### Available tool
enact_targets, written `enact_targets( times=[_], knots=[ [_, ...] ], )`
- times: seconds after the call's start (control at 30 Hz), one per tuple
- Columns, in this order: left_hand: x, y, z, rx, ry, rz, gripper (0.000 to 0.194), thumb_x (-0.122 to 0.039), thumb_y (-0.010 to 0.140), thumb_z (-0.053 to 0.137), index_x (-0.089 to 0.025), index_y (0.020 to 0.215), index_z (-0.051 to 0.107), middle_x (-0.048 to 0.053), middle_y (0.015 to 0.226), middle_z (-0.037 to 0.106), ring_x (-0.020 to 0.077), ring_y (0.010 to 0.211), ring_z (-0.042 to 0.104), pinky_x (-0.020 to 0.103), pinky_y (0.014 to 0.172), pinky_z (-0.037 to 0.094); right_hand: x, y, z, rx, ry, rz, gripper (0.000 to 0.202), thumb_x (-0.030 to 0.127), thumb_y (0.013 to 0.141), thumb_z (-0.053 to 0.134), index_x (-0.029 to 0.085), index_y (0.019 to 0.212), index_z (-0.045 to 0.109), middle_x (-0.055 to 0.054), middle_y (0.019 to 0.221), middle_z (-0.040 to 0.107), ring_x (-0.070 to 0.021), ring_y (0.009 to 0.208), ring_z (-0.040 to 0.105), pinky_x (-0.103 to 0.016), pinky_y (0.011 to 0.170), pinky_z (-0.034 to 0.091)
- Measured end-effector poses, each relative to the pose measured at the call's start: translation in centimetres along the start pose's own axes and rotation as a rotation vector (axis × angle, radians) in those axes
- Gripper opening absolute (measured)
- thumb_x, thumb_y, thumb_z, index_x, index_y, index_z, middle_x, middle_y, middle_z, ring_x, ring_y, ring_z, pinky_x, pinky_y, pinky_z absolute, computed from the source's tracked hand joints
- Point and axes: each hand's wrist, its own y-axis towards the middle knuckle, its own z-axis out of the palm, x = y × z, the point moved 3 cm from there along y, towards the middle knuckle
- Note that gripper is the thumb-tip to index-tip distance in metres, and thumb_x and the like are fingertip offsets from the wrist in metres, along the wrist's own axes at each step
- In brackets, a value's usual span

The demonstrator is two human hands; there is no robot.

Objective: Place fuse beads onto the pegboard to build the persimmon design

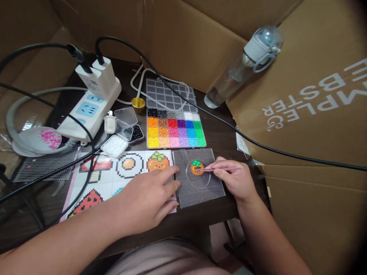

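Note:
A clear pegboard (183, 193) lies on the dark table, with a small orange bead figure (197, 170) topped by green beads. My right hand (236, 179) pinches thin pink tweezers (226, 169), whose tips reach over the orange beads. Whether a bead is between the tips is too small to tell. My left hand (151, 194) rests with fingers apart on the pattern sheet (107, 179), fingertips at the pegboard's left edge. Behind the board stands an open sorting box (176, 131) with beads of many colours.
Small boxes of white beads (114, 146) and black beads (137, 133) sit left of the sorting box. Further left are a power strip (86, 114) and a dish of pink beads (37, 141). A black cable (197, 103) crosses above the table; a water bottle (243, 67) stands behind.

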Motion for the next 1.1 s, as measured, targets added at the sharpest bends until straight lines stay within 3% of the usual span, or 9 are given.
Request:
enact_targets(
  times=[1.1],
  knots=[
    [-0.08,-0.03,-0.2,0.001,0.004,-0.003,0.024,-0.025,0.09,0.059,-0.017,0.113,0.064,0.014,0.136,0.051,0.03,0.101,0.067,0.045,0.079,0.059,0.01,-0.09,-0.02,0.019,0.003,-0.015,0.009,0.027,0.084,0.072,0.026,0.087,0.08,-0.005,0.084,0.078,-0.0203,0.077,0.069,-0.034,0.072,0.053]
  ],
)
